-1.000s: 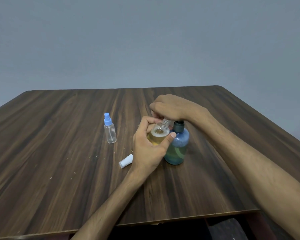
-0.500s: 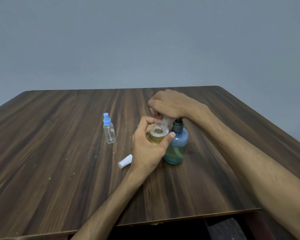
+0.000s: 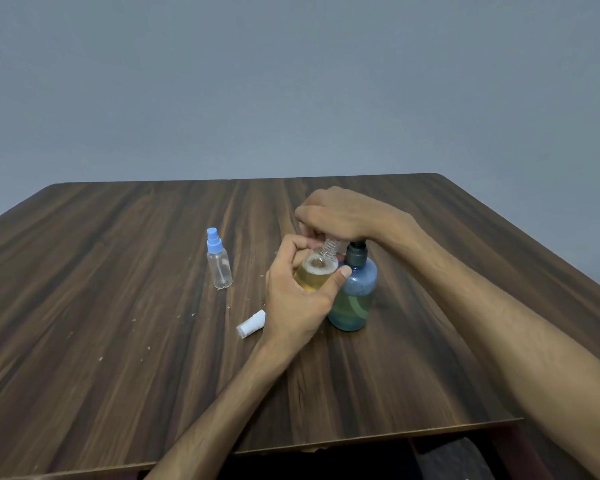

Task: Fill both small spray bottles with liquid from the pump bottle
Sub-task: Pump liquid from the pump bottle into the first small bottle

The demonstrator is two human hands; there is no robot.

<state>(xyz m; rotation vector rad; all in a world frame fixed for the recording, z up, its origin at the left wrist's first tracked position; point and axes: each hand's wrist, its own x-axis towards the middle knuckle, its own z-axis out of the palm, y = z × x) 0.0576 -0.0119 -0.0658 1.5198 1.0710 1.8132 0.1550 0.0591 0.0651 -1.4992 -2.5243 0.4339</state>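
A person's left hand (image 3: 297,303) has its grip wrapped around a small spray bottle (image 3: 315,274), thumb and fingers curled about its body, holding it tilted with its open threaded neck up under the right hand. This bottle shows amber liquid with a ring of foam near its shoulder. The right hand (image 3: 340,216) sits just above that grip, palm down over the head of the pump bottle (image 3: 355,296); its fingers curl down and hide the nozzle, so whether it clasps the head or only presses on it cannot be told. The blue pump bottle stands upright on the desk (image 3: 118,341), touching the right side of the left grip. To do this step well, the neck likely needs to stay directly beneath the spout, with slow, full presses so foam does not spill over, and the filling should probably stop soon, since the level looks high. Well to the left of the grip stands a second spray bottle (image 3: 219,263), clear, seemingly empty, with its blue top on. Just below and left of the grip lies a white cap (image 3: 251,324) on its side. The desk is dark wood grain, speckled with pale crumbs. Behind it is a plain grey-blue wall (image 3: 291,81).
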